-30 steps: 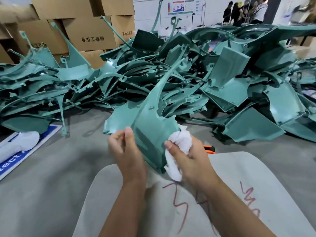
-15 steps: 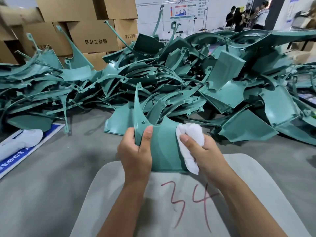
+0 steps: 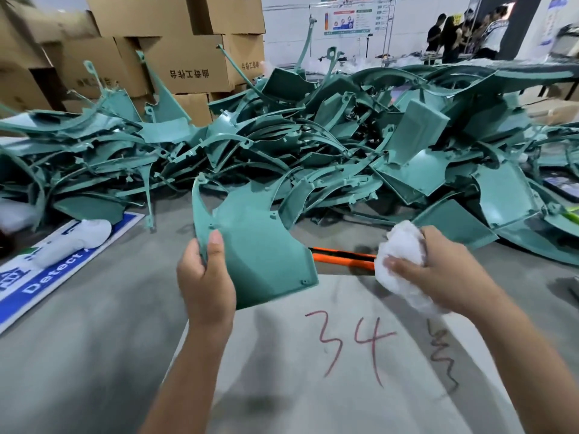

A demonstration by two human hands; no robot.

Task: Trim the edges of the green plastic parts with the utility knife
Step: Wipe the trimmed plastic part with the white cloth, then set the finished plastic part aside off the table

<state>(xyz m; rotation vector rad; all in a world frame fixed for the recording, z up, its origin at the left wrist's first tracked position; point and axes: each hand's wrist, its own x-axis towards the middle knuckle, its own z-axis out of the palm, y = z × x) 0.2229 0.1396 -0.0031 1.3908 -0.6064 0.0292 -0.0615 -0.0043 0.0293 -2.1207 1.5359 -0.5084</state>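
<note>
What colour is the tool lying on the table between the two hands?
Bright orange with a black strip, seen in the head view: the utility knife.

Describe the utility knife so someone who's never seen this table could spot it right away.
Start at the pale board marked 34 in red, nearest the camera. Just past its far edge, the utility knife lies flat on the grey table, between the left hand and right hand. It is the only orange-and-black thing there.

We note two bare forearms, no sleeves in view — left hand [image 3: 205, 277] and right hand [image 3: 445, 277] ungloved, no rings or watch.
</note>
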